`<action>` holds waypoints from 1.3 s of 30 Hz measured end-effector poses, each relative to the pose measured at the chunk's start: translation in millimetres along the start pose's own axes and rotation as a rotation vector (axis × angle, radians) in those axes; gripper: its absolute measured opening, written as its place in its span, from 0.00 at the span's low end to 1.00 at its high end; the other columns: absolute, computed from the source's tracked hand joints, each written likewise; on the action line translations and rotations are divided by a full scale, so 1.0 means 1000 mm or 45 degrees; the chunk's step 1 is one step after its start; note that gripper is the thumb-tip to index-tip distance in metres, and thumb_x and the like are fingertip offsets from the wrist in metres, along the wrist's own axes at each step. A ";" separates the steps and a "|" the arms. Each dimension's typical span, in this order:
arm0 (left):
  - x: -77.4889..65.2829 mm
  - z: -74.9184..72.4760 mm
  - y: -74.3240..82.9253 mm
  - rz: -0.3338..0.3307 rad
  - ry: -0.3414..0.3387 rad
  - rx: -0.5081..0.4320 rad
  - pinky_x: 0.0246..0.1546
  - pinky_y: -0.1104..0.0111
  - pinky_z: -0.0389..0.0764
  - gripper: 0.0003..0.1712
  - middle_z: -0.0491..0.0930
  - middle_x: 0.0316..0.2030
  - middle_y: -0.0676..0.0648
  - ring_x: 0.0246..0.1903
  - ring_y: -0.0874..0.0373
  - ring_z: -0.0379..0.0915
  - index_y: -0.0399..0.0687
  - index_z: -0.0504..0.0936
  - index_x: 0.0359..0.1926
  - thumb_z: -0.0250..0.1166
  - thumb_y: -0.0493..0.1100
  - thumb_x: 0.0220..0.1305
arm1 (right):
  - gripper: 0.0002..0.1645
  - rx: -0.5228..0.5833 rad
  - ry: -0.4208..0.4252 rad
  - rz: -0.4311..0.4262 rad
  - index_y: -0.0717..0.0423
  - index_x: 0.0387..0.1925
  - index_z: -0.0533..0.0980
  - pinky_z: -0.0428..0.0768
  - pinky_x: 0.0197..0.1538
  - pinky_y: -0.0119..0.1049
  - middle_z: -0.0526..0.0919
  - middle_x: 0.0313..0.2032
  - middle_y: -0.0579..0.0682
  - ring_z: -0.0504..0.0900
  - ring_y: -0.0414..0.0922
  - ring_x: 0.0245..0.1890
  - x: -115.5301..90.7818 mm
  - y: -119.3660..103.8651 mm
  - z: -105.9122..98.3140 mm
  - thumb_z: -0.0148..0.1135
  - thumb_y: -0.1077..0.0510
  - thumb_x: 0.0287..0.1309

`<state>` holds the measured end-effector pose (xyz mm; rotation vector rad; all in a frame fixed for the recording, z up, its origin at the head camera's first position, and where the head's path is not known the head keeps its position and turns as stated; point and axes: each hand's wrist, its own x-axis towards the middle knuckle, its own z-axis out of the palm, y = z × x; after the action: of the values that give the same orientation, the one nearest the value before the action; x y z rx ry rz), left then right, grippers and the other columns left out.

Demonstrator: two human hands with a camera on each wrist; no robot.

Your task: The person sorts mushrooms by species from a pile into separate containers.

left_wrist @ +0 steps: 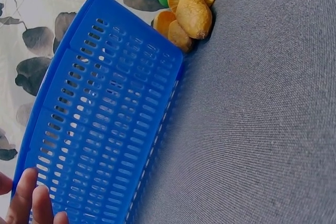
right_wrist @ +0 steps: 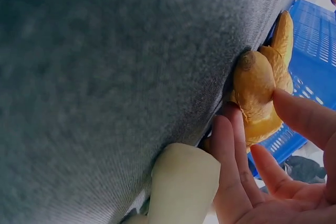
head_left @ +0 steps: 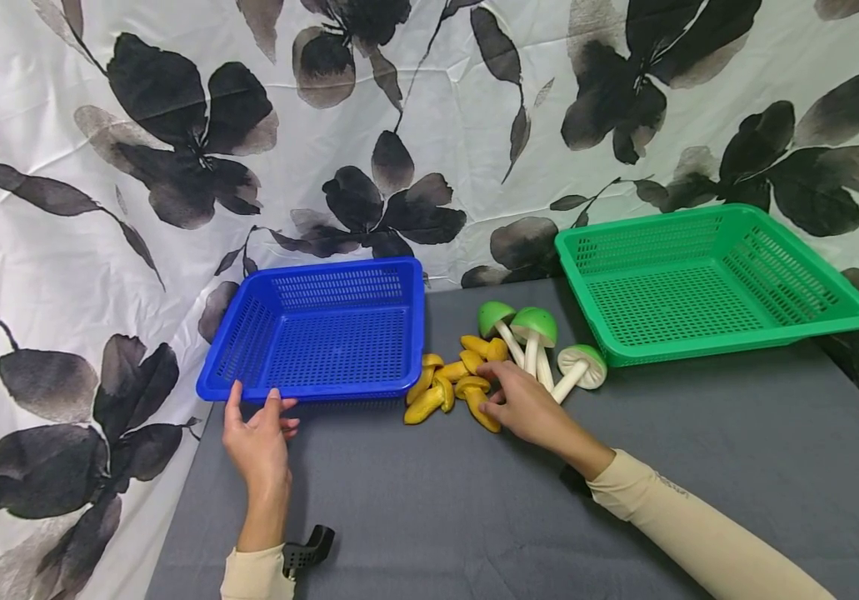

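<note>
Mushrooms (head_left: pixel 425 406) between two basket rims (head_left: pixel 418 325)

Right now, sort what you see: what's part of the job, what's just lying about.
Part of the job:
blue basket, left hand at its rim
yellow mushrooms, right hand at one

Apparently just lying about, held by neither hand:
green mushrooms
green basket
grey cloth
floral sheet

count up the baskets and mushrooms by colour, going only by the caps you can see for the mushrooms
Blue basket: 1
Green basket: 1
Yellow mushrooms: 5 caps visible
Green mushroom caps: 3 visible
Total: 10 in view; the mushrooms overlap, so others may be hidden.
</note>
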<state>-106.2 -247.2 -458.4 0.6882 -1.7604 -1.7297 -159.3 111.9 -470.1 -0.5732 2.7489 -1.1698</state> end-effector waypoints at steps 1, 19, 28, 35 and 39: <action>0.000 0.000 0.000 0.000 0.006 0.003 0.19 0.69 0.84 0.41 0.89 0.28 0.49 0.16 0.57 0.81 0.51 0.62 0.77 0.69 0.46 0.68 | 0.32 0.000 0.002 0.006 0.61 0.61 0.74 0.82 0.38 0.34 0.79 0.53 0.58 0.84 0.38 0.35 0.000 0.000 0.000 0.75 0.63 0.56; -0.002 0.003 -0.002 0.005 0.026 0.036 0.22 0.66 0.86 0.43 0.88 0.29 0.51 0.19 0.55 0.83 0.52 0.61 0.77 0.71 0.48 0.66 | 0.29 0.008 -0.061 0.058 0.63 0.57 0.75 0.78 0.33 0.33 0.83 0.38 0.51 0.79 0.38 0.30 0.002 -0.003 0.001 0.74 0.61 0.55; -0.002 0.001 -0.001 0.001 0.022 0.022 0.22 0.66 0.86 0.43 0.88 0.28 0.52 0.18 0.57 0.82 0.51 0.60 0.77 0.71 0.48 0.66 | 0.30 0.007 -0.103 0.081 0.59 0.58 0.76 0.76 0.30 0.34 0.81 0.30 0.47 0.76 0.39 0.25 0.003 0.000 -0.001 0.74 0.60 0.54; -0.001 0.001 -0.002 0.005 0.016 -0.001 0.21 0.67 0.85 0.43 0.88 0.29 0.51 0.17 0.60 0.81 0.50 0.60 0.77 0.71 0.47 0.66 | 0.31 0.082 -0.107 0.096 0.61 0.60 0.76 0.76 0.30 0.33 0.80 0.31 0.48 0.76 0.40 0.27 0.003 0.003 -0.004 0.75 0.60 0.53; -0.001 0.001 -0.001 -0.004 0.021 0.002 0.20 0.69 0.84 0.43 0.88 0.29 0.51 0.17 0.58 0.81 0.50 0.60 0.77 0.71 0.47 0.66 | 0.32 0.207 -0.113 0.092 0.62 0.60 0.75 0.77 0.30 0.33 0.80 0.32 0.49 0.77 0.43 0.28 0.002 0.002 -0.007 0.75 0.61 0.54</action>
<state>-105.9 -245.5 -459.2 0.7041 -1.7504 -1.7206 -163.6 117.7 -466.5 -0.4905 2.5486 -1.3027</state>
